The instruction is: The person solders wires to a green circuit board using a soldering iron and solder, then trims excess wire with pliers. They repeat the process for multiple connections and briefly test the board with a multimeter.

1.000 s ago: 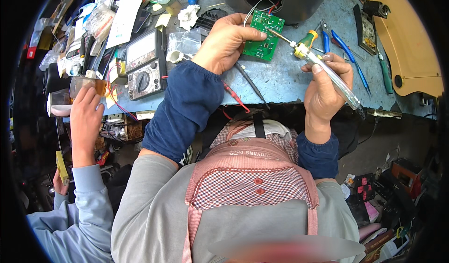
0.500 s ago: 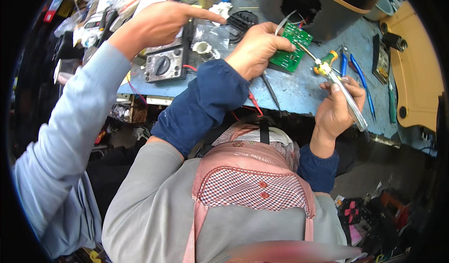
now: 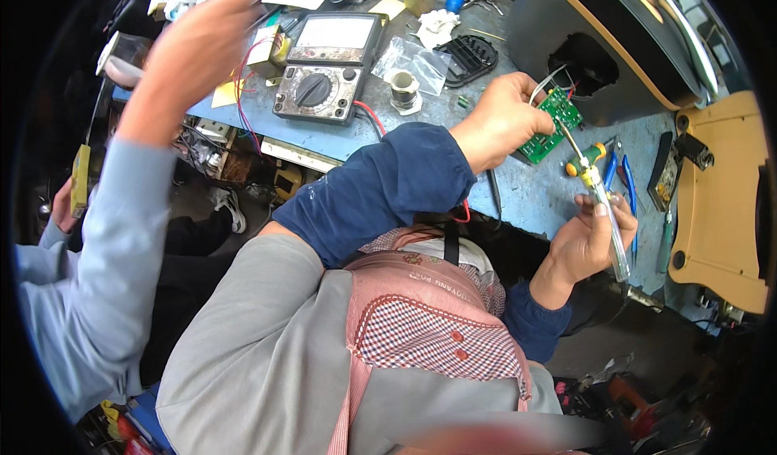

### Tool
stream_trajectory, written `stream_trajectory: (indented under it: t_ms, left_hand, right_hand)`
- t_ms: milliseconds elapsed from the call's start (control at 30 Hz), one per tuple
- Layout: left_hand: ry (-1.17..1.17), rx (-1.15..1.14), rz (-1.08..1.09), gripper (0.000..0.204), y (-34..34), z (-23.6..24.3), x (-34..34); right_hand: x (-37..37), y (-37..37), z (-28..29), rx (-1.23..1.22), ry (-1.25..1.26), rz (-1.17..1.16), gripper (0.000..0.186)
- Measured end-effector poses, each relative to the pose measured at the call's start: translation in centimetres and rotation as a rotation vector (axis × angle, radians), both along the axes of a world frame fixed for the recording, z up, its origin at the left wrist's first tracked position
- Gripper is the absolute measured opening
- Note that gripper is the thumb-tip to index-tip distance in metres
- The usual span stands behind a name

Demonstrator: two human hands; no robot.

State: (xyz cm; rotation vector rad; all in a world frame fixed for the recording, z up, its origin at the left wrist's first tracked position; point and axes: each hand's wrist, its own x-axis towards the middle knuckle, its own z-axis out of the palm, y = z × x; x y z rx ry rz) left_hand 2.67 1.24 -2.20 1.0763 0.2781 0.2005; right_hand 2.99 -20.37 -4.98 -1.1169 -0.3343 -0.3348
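Observation:
My left hand grips the green circuit board at its left edge, thumb on top, holding it tilted above the bench. Closed round the clear handle of a soldering iron, my right hand points its metal tip at the board's face. The tip looks to be touching the board or just over it. Thin wires run from the board into the dark hole of a black appliance housing. Behind my left hand lies a black slotted plastic cover.
An analog multimeter and a solder spool stand left of my hands. Blue-handled pliers lie right of the iron. A tan panel leans at the far right. A co-worker's blurred hand reaches in from the left.
The view has swung left, so the bench appears shifted right. The co-worker's pointing hand has drawn back leftward, away from the board. My hands keep their hold on the board and soldering iron.

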Motion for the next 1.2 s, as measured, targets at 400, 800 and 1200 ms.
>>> stream_trajectory:
  t_ms: [400,800,1200]
  left_hand:
    - [0.063,0.185,0.08,0.035,-0.8,-0.3,0.0]
    - [0.03,0.303,0.109,0.035,-1.2,-0.4,-0.1]
    - [-0.535,0.318,0.385,0.025,3.1,1.8,0.0]
  right_hand:
    - [0.1,-0.4,0.1,-0.048,-0.001,0.011,0.016]
    - [0.0,-1.5,-0.2,0.114,-0.029,0.077,0.01]
    - [0.4,-0.3,-0.1,0.23,-0.072,0.019,0.017]
